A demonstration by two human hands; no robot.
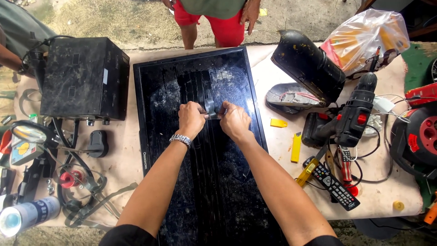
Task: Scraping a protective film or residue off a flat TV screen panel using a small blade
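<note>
Right now the flat screen (200, 136) lies face-up across the table (273, 150), and your left hand (190, 119) and right hand (235, 120) both pinch one grey strip (210, 107) at its middle. Pull unevenly and I'd expect the strip to tear or the panel to crack.

Flat black panel (200, 150), a screen lying face-up on the tabletop (273, 150), long axis running away from the wearer, near end reaching past the tabletop's edge. Glossy surface, dusty and scuffed, with pale reflections. Several narrow dark strips (193, 86) lie lengthwise down its middle. A small grey strip piece (210, 107) stands up at the panel's centre, pinched between both hands' fingertips.
</note>
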